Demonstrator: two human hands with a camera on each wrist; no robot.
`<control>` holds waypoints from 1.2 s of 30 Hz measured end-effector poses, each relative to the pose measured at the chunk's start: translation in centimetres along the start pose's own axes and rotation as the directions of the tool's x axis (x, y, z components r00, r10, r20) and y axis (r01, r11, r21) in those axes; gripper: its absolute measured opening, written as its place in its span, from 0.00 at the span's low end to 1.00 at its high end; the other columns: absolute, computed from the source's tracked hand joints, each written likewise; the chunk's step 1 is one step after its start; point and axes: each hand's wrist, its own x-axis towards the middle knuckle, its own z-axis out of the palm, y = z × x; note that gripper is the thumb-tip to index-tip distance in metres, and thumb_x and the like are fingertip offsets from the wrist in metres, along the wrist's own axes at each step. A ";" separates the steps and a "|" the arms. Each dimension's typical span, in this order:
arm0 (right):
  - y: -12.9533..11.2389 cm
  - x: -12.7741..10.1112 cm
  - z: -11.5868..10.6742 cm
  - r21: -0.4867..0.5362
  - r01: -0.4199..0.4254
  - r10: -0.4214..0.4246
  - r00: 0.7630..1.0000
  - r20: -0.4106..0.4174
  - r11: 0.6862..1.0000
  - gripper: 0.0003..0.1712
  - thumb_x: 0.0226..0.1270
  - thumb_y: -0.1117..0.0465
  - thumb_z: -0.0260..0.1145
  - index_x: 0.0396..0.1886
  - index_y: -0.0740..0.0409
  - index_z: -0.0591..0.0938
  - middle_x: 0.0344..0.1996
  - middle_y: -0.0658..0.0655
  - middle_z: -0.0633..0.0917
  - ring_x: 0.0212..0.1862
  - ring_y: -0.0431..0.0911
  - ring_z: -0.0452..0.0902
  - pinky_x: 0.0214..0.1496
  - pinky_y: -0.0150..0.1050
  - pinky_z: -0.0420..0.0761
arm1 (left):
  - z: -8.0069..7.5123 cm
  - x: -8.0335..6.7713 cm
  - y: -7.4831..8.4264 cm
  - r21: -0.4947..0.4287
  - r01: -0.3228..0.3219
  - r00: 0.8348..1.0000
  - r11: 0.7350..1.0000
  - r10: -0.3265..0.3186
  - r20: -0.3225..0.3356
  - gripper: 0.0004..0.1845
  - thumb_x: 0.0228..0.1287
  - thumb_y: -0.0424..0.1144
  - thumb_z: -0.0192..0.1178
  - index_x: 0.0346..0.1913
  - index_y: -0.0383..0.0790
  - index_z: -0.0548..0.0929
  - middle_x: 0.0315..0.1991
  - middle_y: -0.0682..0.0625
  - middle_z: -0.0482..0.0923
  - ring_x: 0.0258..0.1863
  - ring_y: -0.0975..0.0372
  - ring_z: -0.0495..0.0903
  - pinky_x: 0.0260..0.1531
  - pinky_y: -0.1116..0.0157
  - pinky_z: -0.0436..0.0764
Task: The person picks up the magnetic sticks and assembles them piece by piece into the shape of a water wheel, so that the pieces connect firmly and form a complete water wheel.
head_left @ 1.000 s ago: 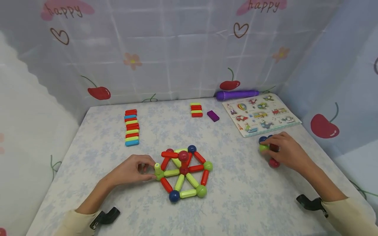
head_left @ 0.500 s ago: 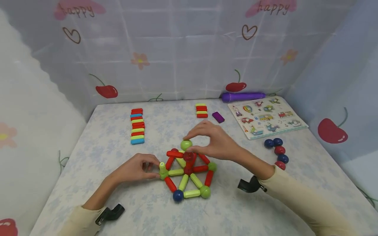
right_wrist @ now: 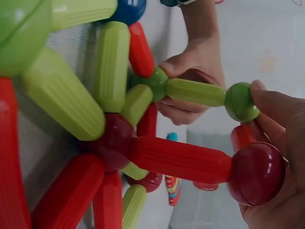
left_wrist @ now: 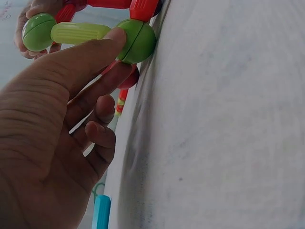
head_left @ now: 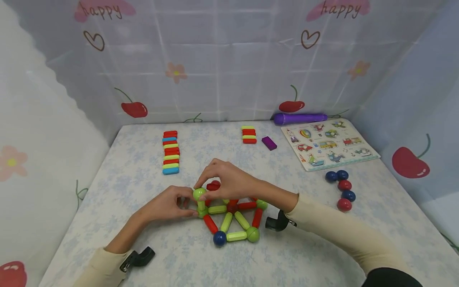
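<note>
A wheel-shaped frame of magnetic sticks and balls (head_left: 232,206) lies on the table, mostly red and yellow-green. At its left corner my left hand (head_left: 165,205) pinches a green ball (left_wrist: 137,42) between thumb and finger. A yellow-green stick (right_wrist: 195,91) stands up from that ball. My right hand (head_left: 231,181) reaches across the frame and pinches another green ball (right_wrist: 241,102), which sits against the stick's top end. From the red hub ball rises a red stick (right_wrist: 181,160) capped by a dark red ball (right_wrist: 257,174); in the head view my right hand hides this cap.
Rows of coloured sticks lie at the back left (head_left: 171,153) and back middle, beside a purple block (head_left: 269,143). A picture puzzle board (head_left: 328,144) and a purple microphone-shaped stick (head_left: 300,118) are at the back right. Several blue and red balls (head_left: 348,195) lie below the board.
My right hand has picked a green ball from the group at the right and carried it left to the upright stick. My left hand keeps its pinch at the frame's corner.
</note>
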 end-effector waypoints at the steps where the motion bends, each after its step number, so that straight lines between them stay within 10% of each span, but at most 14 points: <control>1: 0.0 -0.1 0.1 -0.001 -0.004 0.004 1.000 0.002 1.000 0.17 0.67 0.53 0.82 0.53 0.49 0.94 0.48 0.41 0.92 0.57 0.40 0.75 0.59 0.49 0.82 | 0.0 0.0 0.0 -0.001 -0.008 1.000 1.000 0.008 -0.002 0.08 0.65 0.45 0.79 0.44 0.56 0.91 0.30 0.55 0.79 0.29 0.57 0.77 0.29 0.67 0.75; 19: 0.5 -5.9 1.1 -0.029 -0.272 0.257 0.934 -0.249 0.962 0.19 0.67 0.49 0.80 0.54 0.47 0.91 0.46 0.42 0.89 0.51 0.45 0.77 0.46 0.40 0.81 | -1.0 -0.3 0.5 -0.008 0.038 0.997 0.999 -0.038 -0.063 0.12 0.62 0.45 0.81 0.48 0.58 0.92 0.37 0.53 0.86 0.33 0.60 0.78 0.29 0.67 0.75; 28: 0.5 -6.2 2.5 -0.042 -0.261 0.227 0.900 -0.371 0.964 0.14 0.66 0.55 0.81 0.50 0.48 0.92 0.44 0.44 0.89 0.45 0.40 0.75 0.41 0.38 0.81 | -2.7 0.4 4.6 0.161 -0.128 0.950 0.979 0.167 -0.264 0.19 0.56 0.37 0.84 0.50 0.53 0.93 0.42 0.61 0.90 0.30 0.65 0.74 0.27 0.65 0.74; 36: 1.0 -6.7 2.5 0.007 -0.215 0.202 0.909 -0.364 0.977 0.12 0.67 0.58 0.80 0.49 0.48 0.92 0.44 0.45 0.88 0.48 0.41 0.75 0.44 0.37 0.84 | -2.2 0.9 5.6 0.218 -0.103 0.942 0.970 0.166 -0.291 0.18 0.56 0.38 0.84 0.50 0.50 0.94 0.42 0.60 0.90 0.30 0.67 0.73 0.28 0.68 0.74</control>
